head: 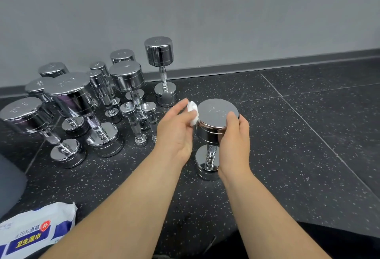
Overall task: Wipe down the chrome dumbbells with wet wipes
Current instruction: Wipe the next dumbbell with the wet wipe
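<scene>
A chrome dumbbell [213, 115] stands upright on the dark speckled floor in the middle of the view. My right hand [235, 141] grips its upper head from the right, thumb on the flat top. My left hand [174, 129] holds a folded white wet wipe [193, 111] against the left side of that head. The lower head and knurled handle show between my wrists. Several more chrome dumbbells [78, 98] stand upright in a cluster to the left, one taller [160, 53] near the wall.
A white and blue pack of wet wipes [35, 232] lies at the lower left by my left forearm. A grey wall and dark baseboard [267, 63] run behind. Speckled rubber floor [318, 135] stretches to the right.
</scene>
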Demonstrator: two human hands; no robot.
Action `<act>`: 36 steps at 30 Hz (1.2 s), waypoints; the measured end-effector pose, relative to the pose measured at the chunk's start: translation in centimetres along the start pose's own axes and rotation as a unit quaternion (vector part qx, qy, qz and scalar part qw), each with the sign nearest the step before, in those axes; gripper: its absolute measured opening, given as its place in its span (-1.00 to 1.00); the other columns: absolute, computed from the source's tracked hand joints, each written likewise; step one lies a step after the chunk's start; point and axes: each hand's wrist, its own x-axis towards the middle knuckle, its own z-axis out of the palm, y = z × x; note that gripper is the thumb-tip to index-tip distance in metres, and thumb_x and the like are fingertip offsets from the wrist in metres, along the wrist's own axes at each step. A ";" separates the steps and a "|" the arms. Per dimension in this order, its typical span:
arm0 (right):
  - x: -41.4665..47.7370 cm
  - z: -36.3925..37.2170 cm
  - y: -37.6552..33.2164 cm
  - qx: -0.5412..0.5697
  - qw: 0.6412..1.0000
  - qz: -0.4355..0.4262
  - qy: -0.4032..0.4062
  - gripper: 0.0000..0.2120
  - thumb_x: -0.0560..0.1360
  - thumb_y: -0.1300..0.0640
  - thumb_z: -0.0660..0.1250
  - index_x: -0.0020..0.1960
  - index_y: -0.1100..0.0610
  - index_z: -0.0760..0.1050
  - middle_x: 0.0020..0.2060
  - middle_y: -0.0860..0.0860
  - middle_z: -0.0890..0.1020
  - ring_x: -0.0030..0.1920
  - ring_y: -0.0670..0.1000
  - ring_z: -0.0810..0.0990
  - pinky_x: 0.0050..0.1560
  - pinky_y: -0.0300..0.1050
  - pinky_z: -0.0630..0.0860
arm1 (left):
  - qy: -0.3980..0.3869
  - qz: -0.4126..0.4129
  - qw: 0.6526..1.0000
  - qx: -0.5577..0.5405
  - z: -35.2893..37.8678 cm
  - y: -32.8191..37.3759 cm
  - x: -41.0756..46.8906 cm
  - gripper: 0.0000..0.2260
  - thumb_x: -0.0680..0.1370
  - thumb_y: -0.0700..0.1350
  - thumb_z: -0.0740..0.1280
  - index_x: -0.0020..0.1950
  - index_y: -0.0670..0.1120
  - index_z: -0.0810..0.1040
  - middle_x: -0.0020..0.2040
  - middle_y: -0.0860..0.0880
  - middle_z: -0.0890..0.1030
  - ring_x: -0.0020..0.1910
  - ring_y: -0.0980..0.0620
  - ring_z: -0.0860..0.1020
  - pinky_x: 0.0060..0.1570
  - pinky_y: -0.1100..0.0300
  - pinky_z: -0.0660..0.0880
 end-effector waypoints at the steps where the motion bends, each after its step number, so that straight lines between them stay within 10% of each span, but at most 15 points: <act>1: 0.0 0.0 0.0 -0.003 1.000 -0.002 0.001 -0.53 0.46 -0.23 0.18 0.34 -0.16 0.39 0.11 -0.20 0.62 0.14 -0.08 0.59 0.27 0.08 0.48 | -0.008 -0.012 1.000 0.009 -0.3 -0.2 0.1 -0.70 0.55 -0.47 0.24 0.22 -0.23 0.50 0.04 -0.18 0.60 -0.23 0.05 0.57 -0.30 0.36 0.54; 10: -0.1 0.1 0.0 -0.009 1.000 -0.015 0.007 -0.58 0.50 -0.19 0.18 0.33 -0.13 0.40 0.11 -0.16 0.63 0.12 -0.07 0.60 0.25 0.08 0.49 | -0.023 -0.001 1.000 -0.004 -0.6 -0.3 0.6 -0.52 0.56 -0.49 0.18 0.42 -0.15 0.41 -0.02 0.02 0.66 -0.20 0.05 0.60 -0.22 0.22 0.58; 16: -0.1 0.0 0.0 -0.013 1.000 -0.016 0.006 -0.64 0.51 -0.19 0.18 0.29 -0.16 0.42 0.08 -0.17 0.63 0.11 -0.06 0.61 0.22 0.06 0.51 | 0.008 0.050 0.986 0.157 -1.0 -1.6 0.6 -0.88 0.60 -0.25 0.34 0.06 -0.09 0.64 -0.06 -0.08 0.70 -0.23 0.10 0.67 0.03 0.17 0.62; 26: -0.1 0.0 -0.2 -0.011 1.000 -0.017 0.010 -0.67 0.57 -0.15 0.17 0.30 -0.15 0.41 0.10 -0.16 0.62 0.12 -0.09 0.59 0.12 -0.06 0.49 | -0.045 0.095 0.929 0.354 -0.9 -1.3 1.8 -0.61 0.61 -0.08 0.23 -0.44 0.00 0.49 -0.44 0.06 0.49 -0.30 0.00 0.39 -0.10 0.01 0.42; 31: -0.1 0.0 -0.6 -0.015 1.000 -0.017 0.013 -0.62 0.60 -0.13 0.14 0.38 -0.10 0.38 0.13 -0.16 0.59 0.10 -0.13 0.54 0.10 -0.08 0.46 | -0.106 0.126 0.941 0.295 0.9 0.2 2.3 -0.85 0.55 -0.11 0.34 -0.04 0.04 0.72 -0.17 0.14 0.69 -0.16 0.15 0.60 -0.02 0.19 0.47; 36: 0.0 0.2 -0.3 -0.005 1.000 -0.022 0.010 -0.67 0.60 -0.13 0.13 0.33 -0.11 0.41 0.10 -0.16 0.60 0.10 -0.12 0.56 0.07 -0.07 0.46 | -0.094 0.002 0.908 0.408 0.6 0.0 3.8 -0.63 0.49 0.18 0.22 -0.08 -0.08 0.65 -0.12 0.02 0.67 -0.04 -0.05 0.56 0.04 0.09 0.43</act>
